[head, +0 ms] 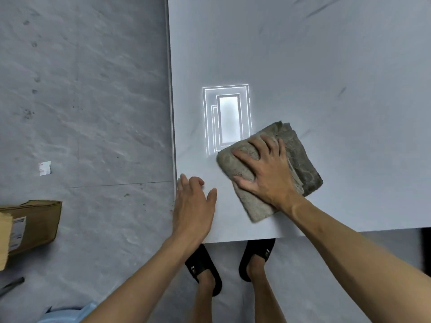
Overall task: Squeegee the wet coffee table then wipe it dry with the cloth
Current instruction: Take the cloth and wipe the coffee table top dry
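The white coffee table fills the upper right of the head view, its near left corner in front of me. A folded grey-brown cloth lies on that corner. My right hand presses flat on the cloth with spread fingers. My left hand rests open on the table's left edge, fingers straight, holding nothing. No squeegee is in view.
A bright reflection of a ceiling light shows on the tabletop just beyond the cloth. Grey marbled floor lies to the left. A cardboard box sits on the floor at the left edge. My feet in black slippers stand at the table's near edge.
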`<action>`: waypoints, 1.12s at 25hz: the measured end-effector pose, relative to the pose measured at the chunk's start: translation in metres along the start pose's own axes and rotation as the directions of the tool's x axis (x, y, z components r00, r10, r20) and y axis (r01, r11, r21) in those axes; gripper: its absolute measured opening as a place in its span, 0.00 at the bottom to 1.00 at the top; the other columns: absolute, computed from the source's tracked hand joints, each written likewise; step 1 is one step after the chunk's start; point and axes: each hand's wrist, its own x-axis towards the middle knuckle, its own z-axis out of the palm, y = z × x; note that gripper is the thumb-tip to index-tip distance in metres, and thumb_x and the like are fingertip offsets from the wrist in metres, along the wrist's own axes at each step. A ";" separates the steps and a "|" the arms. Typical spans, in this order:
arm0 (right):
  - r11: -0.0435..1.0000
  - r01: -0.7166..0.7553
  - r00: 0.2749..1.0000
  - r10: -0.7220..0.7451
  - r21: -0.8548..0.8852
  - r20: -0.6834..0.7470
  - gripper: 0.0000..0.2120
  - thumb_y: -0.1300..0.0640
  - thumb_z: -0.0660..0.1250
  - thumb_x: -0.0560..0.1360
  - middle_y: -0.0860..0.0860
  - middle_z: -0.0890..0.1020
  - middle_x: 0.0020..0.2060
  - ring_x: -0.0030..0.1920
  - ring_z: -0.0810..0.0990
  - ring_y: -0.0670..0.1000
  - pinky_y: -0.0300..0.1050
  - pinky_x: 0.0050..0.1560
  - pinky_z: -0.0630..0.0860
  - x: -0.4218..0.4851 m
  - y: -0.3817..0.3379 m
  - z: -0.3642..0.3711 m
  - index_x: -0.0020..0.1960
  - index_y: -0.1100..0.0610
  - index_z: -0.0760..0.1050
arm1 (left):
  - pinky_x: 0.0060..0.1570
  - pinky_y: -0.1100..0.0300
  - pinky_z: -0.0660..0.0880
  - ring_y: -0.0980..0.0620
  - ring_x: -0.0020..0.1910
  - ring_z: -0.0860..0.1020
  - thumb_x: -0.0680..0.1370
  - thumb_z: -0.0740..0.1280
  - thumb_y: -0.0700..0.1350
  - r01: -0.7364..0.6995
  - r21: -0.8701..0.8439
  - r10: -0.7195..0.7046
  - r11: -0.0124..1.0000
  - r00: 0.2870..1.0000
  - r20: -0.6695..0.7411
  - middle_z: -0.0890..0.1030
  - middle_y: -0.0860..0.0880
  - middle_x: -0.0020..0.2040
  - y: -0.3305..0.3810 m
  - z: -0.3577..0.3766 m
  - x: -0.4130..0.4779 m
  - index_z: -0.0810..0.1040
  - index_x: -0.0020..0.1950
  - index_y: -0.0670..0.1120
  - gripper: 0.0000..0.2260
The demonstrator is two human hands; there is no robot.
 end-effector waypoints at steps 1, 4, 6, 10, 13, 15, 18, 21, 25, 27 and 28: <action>0.996 -0.088 0.996 0.088 -0.002 -0.003 0.29 0.30 0.60 0.71 0.53 0.67 0.69 0.71 0.60 0.59 0.68 0.70 0.53 -0.013 0.022 -0.003 0.69 0.39 0.68 | 0.72 0.48 0.63 0.46 0.77 0.54 0.81 0.56 0.55 0.021 0.065 -0.022 0.998 1.000 0.007 0.54 0.42 0.78 0.004 0.005 -0.001 0.66 0.64 0.48 0.16; 0.934 -0.354 0.935 0.355 0.045 -0.015 0.30 0.30 0.60 0.72 0.52 0.62 0.72 0.73 0.56 0.60 0.68 0.71 0.54 -0.059 0.089 -0.010 0.71 0.39 0.64 | 0.73 0.47 0.60 0.42 0.78 0.48 0.81 0.55 0.55 0.046 0.167 -0.049 0.985 0.999 0.013 0.48 0.36 0.78 0.014 0.015 -0.002 0.66 0.66 0.45 0.18; 0.871 -0.486 0.873 0.488 0.074 -0.010 0.31 0.30 0.59 0.72 0.52 0.59 0.74 0.74 0.54 0.60 0.67 0.71 0.54 -0.084 0.121 -0.016 0.72 0.38 0.62 | 0.74 0.46 0.59 0.40 0.78 0.46 0.81 0.55 0.54 0.044 0.180 -0.050 0.983 0.998 0.030 0.46 0.34 0.78 0.019 0.019 -0.002 0.66 0.65 0.44 0.18; 0.749 -0.649 0.751 0.659 0.135 -0.045 0.31 0.33 0.61 0.73 0.53 0.58 0.75 0.75 0.52 0.60 0.66 0.72 0.52 -0.087 0.110 -0.010 0.73 0.41 0.61 | 0.72 0.42 0.61 0.38 0.78 0.47 0.80 0.56 0.52 0.064 0.194 -0.066 0.979 0.998 0.006 0.46 0.32 0.77 0.023 0.025 0.000 0.67 0.62 0.43 0.15; 0.601 -0.773 0.607 0.794 0.202 -0.039 0.33 0.34 0.56 0.74 0.55 0.55 0.77 0.76 0.51 0.61 0.67 0.72 0.51 -0.072 0.061 -0.002 0.75 0.45 0.59 | 0.70 0.42 0.64 0.38 0.78 0.49 0.79 0.57 0.50 0.064 0.178 -0.058 0.982 0.997 -0.043 0.49 0.32 0.77 0.021 0.029 0.001 0.68 0.60 0.44 0.13; 0.666 -0.725 0.675 0.737 0.176 -0.008 0.34 0.33 0.53 0.74 0.56 0.55 0.77 0.76 0.50 0.62 0.67 0.72 0.49 -0.070 0.028 0.003 0.76 0.46 0.58 | 0.68 0.42 0.66 0.39 0.77 0.51 0.78 0.58 0.48 0.060 0.151 -0.046 0.987 0.995 -0.092 0.52 0.33 0.76 0.019 0.033 0.000 0.69 0.58 0.43 0.12; 0.944 -0.314 0.949 0.314 0.102 0.011 0.31 0.33 0.56 0.74 0.56 0.58 0.76 0.76 0.52 0.61 0.65 0.73 0.47 -0.088 0.002 0.012 0.74 0.43 0.61 | 0.68 0.43 0.66 0.41 0.76 0.57 0.78 0.58 0.45 0.082 0.130 -0.057 0.988 0.981 -0.185 0.61 0.35 0.74 0.021 0.044 -0.007 0.70 0.57 0.43 0.10; 0.994 0.097 0.993 -0.100 0.049 0.060 0.31 0.33 0.58 0.73 0.52 0.61 0.76 0.75 0.56 0.59 0.65 0.72 0.53 -0.096 0.045 0.008 0.74 0.40 0.61 | 0.66 0.42 0.69 0.37 0.69 0.67 0.77 0.58 0.44 0.073 0.184 -0.027 0.980 0.969 -0.244 0.68 0.35 0.67 0.033 0.059 -0.016 0.71 0.53 0.43 0.09; 0.987 0.163 0.979 -0.160 -0.013 0.129 0.30 0.33 0.60 0.71 0.51 0.64 0.74 0.74 0.59 0.59 0.62 0.69 0.59 -0.106 0.142 -0.009 0.71 0.38 0.64 | 0.63 0.43 0.72 0.38 0.64 0.71 0.77 0.59 0.45 0.029 0.188 0.002 0.982 0.986 -0.164 0.69 0.38 0.65 0.056 0.078 -0.029 0.72 0.52 0.44 0.07; 0.997 -0.072 0.994 0.071 0.010 0.083 0.30 0.34 0.61 0.70 0.52 0.64 0.73 0.73 0.59 0.60 0.63 0.67 0.62 -0.126 0.189 -0.018 0.70 0.40 0.66 | 0.63 0.43 0.72 0.38 0.65 0.70 0.77 0.60 0.46 0.026 0.215 -0.002 0.976 0.994 -0.112 0.67 0.37 0.66 0.059 0.082 -0.029 0.72 0.54 0.43 0.09; 0.970 -0.237 0.971 0.235 0.046 0.047 0.30 0.35 0.61 0.70 0.52 0.64 0.73 0.73 0.59 0.60 0.63 0.67 0.62 -0.139 0.207 -0.021 0.70 0.41 0.66 | 0.63 0.42 0.72 0.37 0.66 0.69 0.77 0.60 0.46 0.015 0.233 0.005 0.972 0.996 -0.084 0.67 0.36 0.66 0.060 0.082 -0.029 0.72 0.55 0.43 0.09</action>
